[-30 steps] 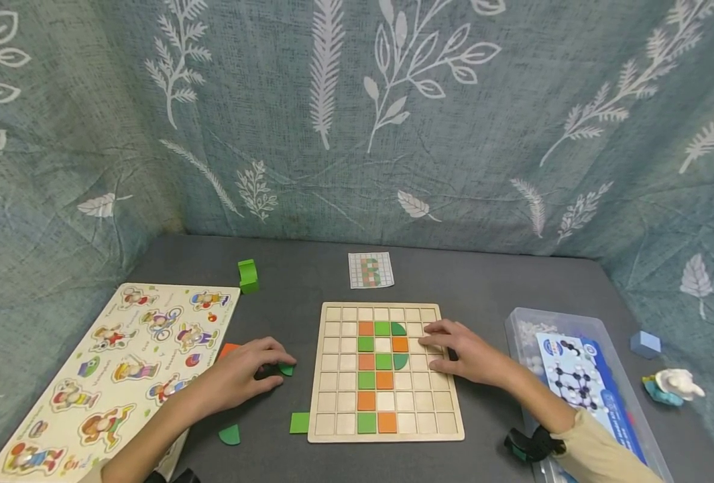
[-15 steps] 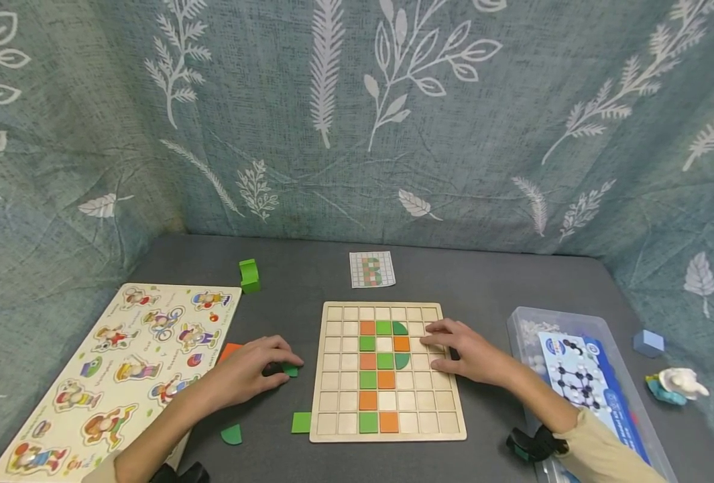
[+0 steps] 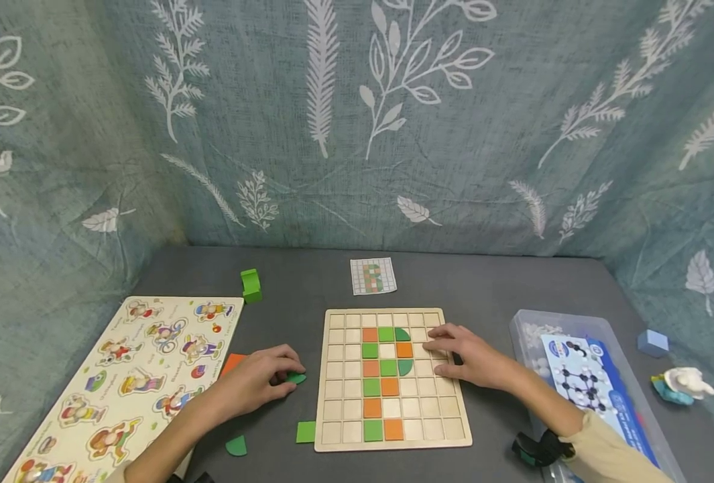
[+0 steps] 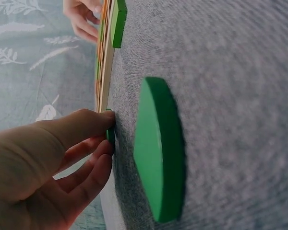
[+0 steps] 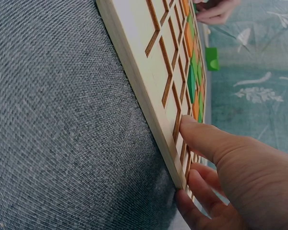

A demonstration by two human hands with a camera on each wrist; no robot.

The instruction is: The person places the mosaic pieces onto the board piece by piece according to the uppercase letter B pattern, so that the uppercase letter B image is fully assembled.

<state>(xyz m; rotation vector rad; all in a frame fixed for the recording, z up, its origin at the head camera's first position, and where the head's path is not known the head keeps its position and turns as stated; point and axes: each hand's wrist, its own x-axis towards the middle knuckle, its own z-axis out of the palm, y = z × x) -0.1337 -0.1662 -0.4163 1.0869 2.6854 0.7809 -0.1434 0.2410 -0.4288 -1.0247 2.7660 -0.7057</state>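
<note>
I see a small green rounded piece (image 3: 296,378) lying flat on the grey table, just left of the wooden grid board (image 3: 393,443). The board lies flat, with orange and green tiles seated in its middle columns and pale squares around them.

The grid board (image 3: 393,379) lies mid-tabletop (image 3: 483,288); the pattern card (image 3: 373,276) lies beyond it, the animal puzzle (image 3: 121,376) to its left, the plastic bin (image 3: 525,329) to its right.
</note>
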